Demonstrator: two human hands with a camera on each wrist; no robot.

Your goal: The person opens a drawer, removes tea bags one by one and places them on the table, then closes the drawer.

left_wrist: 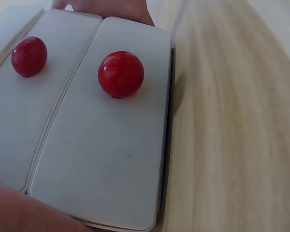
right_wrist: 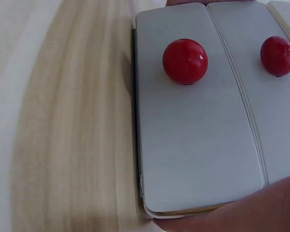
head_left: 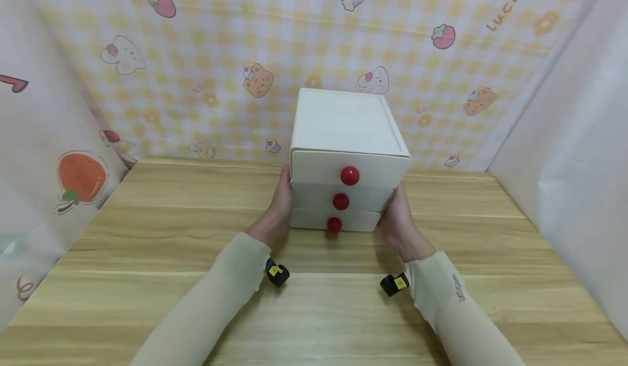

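A small white three-drawer box [head_left: 349,120] stands on the wooden table, its drawer fronts facing me. Each drawer front has a round red knob; the top knob [head_left: 350,175] looks largest from above. My left hand [head_left: 281,205] holds the box's left side, and most of its fingers are hidden along that wall. On the opposite side my right hand [head_left: 398,221] grips the lower right wall, fingers partly out of sight behind it. Both wrist views show the bottom drawer front [left_wrist: 101,154] close over the table, with a dark line under its lower edge.
The wood-grain table [head_left: 171,219] stretches out on both sides of the box. Behind it hangs a yellow checked cloth [head_left: 221,44] with cartoon prints. White printed cloth [head_left: 39,137] borders the left, and a plain white sheet [head_left: 574,137] the right.
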